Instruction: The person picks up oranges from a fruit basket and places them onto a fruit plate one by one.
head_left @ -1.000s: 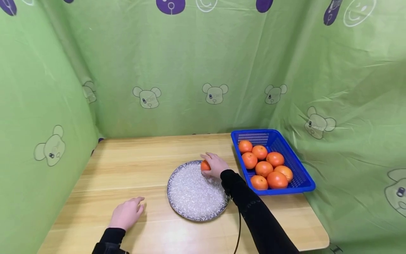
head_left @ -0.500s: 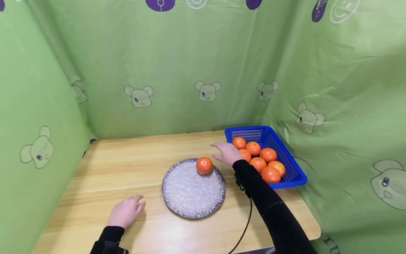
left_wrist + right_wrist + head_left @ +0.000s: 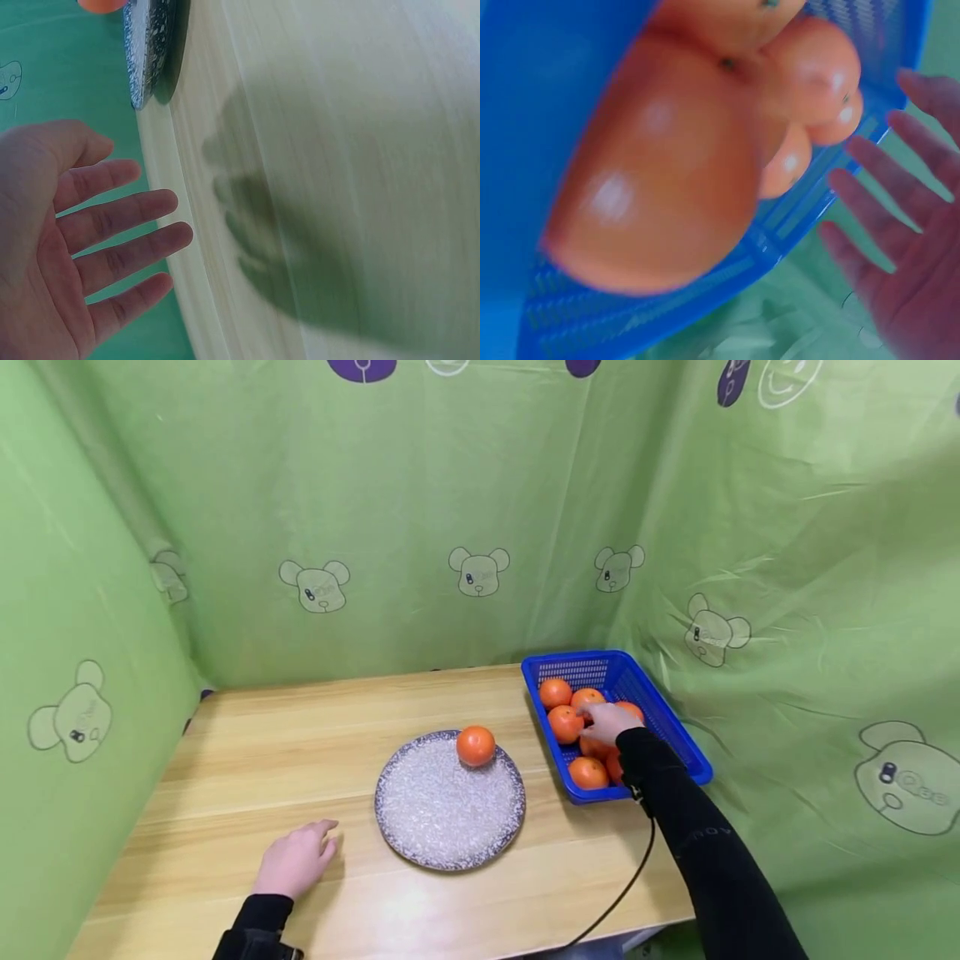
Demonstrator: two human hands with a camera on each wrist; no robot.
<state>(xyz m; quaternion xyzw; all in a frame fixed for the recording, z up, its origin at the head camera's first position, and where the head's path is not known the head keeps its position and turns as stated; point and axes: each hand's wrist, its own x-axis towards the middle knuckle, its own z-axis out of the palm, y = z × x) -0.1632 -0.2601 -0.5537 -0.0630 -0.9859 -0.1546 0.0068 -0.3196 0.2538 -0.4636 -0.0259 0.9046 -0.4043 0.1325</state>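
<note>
An orange (image 3: 476, 746) sits near the back rim of a round speckled plate (image 3: 442, 806) in the middle of the table. My right hand (image 3: 611, 723) reaches over the blue basket (image 3: 585, 673), just above the oranges (image 3: 566, 725) in it. In the right wrist view the fingers of the right hand (image 3: 922, 217) are spread and grip nothing; a large orange (image 3: 660, 172) fills the near side of the basket. My left hand (image 3: 294, 860) stays left of the plate over the table, its fingers (image 3: 127, 259) loosely extended and holding nothing.
The wooden table (image 3: 300, 735) has green patterned cloth (image 3: 405, 485) hanging behind it and at both sides. The basket stands by the table's right edge. A thin black cable (image 3: 622, 893) trails from the right wrist.
My right hand let go of the orange on the plate and moved right, over the basket. The left hand stayed put. The head view shifted slightly rightward.
</note>
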